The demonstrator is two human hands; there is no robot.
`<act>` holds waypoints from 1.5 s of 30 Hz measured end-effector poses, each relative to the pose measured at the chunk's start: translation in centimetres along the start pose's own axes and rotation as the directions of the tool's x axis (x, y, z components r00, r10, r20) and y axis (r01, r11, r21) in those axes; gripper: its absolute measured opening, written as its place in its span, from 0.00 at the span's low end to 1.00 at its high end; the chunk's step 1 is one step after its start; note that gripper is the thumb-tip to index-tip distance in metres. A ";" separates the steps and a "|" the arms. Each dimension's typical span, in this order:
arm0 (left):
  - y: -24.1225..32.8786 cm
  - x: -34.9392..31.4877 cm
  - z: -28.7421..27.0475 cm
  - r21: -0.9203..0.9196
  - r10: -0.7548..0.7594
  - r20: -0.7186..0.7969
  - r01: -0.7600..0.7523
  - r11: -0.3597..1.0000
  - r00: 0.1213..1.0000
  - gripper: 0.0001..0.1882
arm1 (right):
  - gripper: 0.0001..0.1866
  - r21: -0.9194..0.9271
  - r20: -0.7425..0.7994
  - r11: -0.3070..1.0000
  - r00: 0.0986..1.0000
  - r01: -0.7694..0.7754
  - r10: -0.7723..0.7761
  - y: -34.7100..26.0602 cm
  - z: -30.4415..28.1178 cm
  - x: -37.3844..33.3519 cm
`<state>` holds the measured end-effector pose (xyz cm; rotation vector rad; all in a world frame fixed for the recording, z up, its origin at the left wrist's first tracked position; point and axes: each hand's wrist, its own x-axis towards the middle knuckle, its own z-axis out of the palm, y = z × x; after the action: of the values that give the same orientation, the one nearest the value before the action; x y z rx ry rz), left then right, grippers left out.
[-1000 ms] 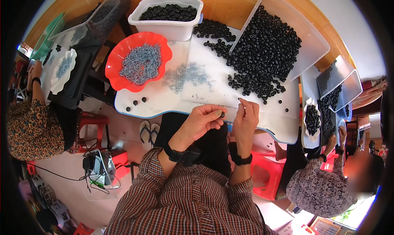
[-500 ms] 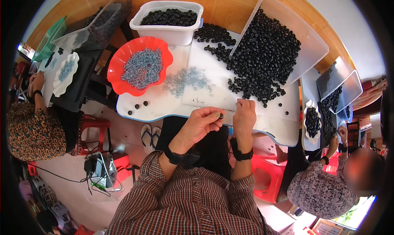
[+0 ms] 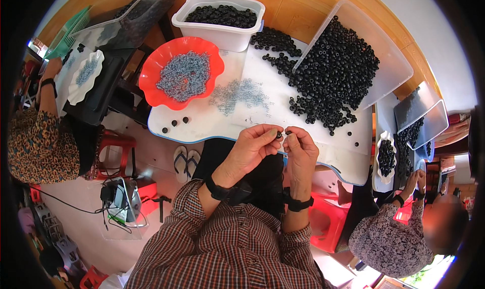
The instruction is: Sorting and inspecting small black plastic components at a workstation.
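My left hand [image 3: 251, 148] pinches a small round black part [image 3: 279, 135] between thumb and forefinger. Close beside it, my right hand [image 3: 301, 150] holds a second small black piece [image 3: 288, 132] at its fingertips. The two fingertips nearly meet over the table's front edge. Beyond my right hand, a large heap of black ring-shaped parts [image 3: 336, 69] spills from a tipped clear bin [image 3: 391, 71]. Small clear bluish pieces [image 3: 240, 96] lie scattered on the white tabletop [image 3: 197, 125]. More of these fill a red scalloped bowl [image 3: 145, 79] at the left.
A white tub [image 3: 217, 35] of black parts stands at the back. Several loose black parts lie near the table's front edges. Co-workers sit at side tables left [image 3: 43, 147] and right [image 3: 389, 233]. Red stools [image 3: 326, 221], slippers [image 3: 186, 162] and cables [image 3: 118, 213] are below.
My right hand has drawn back from near the heap's front edge to beside my left hand, with a small black piece showing at its fingertips. The whole view has shifted slightly.
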<state>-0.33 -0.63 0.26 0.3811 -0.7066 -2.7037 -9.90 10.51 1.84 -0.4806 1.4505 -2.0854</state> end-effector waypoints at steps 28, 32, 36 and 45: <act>0.0 -0.1 0.2 0.014 0.066 -0.065 -0.066 0.998 0.996 0.11 | 0.06 -0.155 0.021 0.978 0.990 0.138 -0.137 0.7 1.6 -0.3; 0.0 -0.1 0.3 0.047 0.086 -0.072 -0.083 0.995 0.994 0.12 | 0.06 -0.219 0.008 0.963 0.987 0.157 -0.159 0.5 1.8 -0.4; 0.3 -0.3 0.7 0.100 0.119 -0.072 -0.112 0.989 0.990 0.12 | 0.06 -0.296 0.017 0.931 0.976 0.214 -0.219 0.6 1.7 -0.2; 0.8 -0.5 0.8 0.219 0.165 -0.116 -0.137 0.966 0.980 0.11 | 0.07 -0.398 0.050 0.878 0.962 0.266 -0.269 0.4 2.1 -0.4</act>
<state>0.03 -0.80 1.44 0.5301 -0.9451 -2.4425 -8.31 9.04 2.25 -0.8802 1.9229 -1.9853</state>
